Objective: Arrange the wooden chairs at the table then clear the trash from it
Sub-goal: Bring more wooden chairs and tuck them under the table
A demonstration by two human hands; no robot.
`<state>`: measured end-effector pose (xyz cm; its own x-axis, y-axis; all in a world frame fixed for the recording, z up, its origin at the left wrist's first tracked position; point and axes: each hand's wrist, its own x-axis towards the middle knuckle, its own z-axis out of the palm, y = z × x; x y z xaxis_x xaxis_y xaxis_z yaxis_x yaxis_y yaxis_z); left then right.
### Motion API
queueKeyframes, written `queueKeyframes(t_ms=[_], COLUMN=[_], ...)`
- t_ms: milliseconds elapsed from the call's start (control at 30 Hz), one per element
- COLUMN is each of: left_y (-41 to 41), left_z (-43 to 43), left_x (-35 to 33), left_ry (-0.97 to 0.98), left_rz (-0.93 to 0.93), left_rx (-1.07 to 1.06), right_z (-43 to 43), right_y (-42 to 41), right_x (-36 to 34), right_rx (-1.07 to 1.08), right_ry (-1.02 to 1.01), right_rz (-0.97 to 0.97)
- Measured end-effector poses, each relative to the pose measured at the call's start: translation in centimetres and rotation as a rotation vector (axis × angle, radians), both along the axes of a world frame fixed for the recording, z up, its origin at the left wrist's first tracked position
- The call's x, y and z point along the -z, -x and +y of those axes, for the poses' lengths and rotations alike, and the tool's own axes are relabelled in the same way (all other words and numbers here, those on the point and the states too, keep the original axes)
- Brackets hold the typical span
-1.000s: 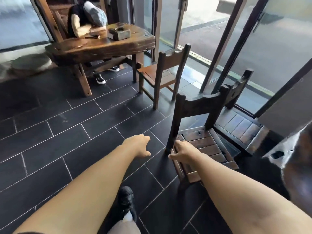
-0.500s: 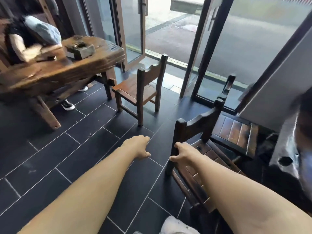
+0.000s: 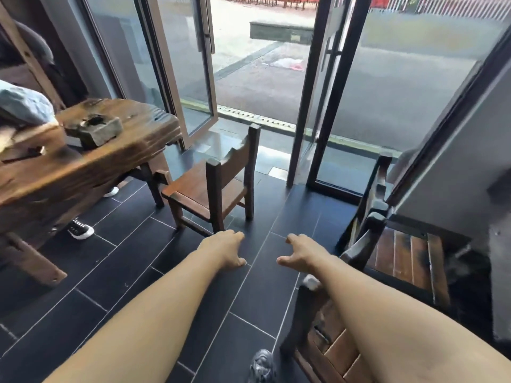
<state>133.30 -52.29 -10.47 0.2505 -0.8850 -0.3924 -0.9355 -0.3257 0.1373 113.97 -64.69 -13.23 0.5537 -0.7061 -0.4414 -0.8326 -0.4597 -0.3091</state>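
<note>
A reddish wooden chair (image 3: 218, 183) stands just ahead at the end of the thick wooden table (image 3: 132, 150), its back toward me. My left hand (image 3: 224, 252) and my right hand (image 3: 301, 254) reach out side by side over the floor just short of it. Both hold nothing, fingers loosely curled and thumbs apart. A dark slatted chair (image 3: 329, 344) sits under my right forearm, not touched by the hand. Another dark chair (image 3: 401, 250) stands to the right by the wall. A rough block-shaped tray (image 3: 94, 129) rests on the table.
A person sits on the table's far side; a sneaker (image 3: 81, 230) shows under it. An open glass door (image 3: 193, 64) and dark door frames (image 3: 312, 106) lie ahead. Dark floor tiles (image 3: 138, 272) run between me and the table. My shoe (image 3: 261, 366) is at the bottom.
My right hand has let go of the dark chair's back and swung left beside my left hand. I have stepped closer to the reddish chair; the dark chair now lies under my right arm.
</note>
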Motion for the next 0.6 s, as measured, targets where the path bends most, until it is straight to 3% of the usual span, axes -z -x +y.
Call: queueKeyframes(t_ms=[367,600], left_y=[-4.5,-4.4], left_z=[-19.3,-31.8], left_x=[0.2,1.3], left_ry=[-0.029,-0.023], left_rz=[0.005,0.008], left_rx=[0.256,0.603], right_z=[-13.1,-17.3], right_y=[-1.6,-0.1], right_x=[0.3,0.8], right_rx=[0.224,0.561], right_ry=[-0.061,-0.097], right_rz=[0.046,0.062])
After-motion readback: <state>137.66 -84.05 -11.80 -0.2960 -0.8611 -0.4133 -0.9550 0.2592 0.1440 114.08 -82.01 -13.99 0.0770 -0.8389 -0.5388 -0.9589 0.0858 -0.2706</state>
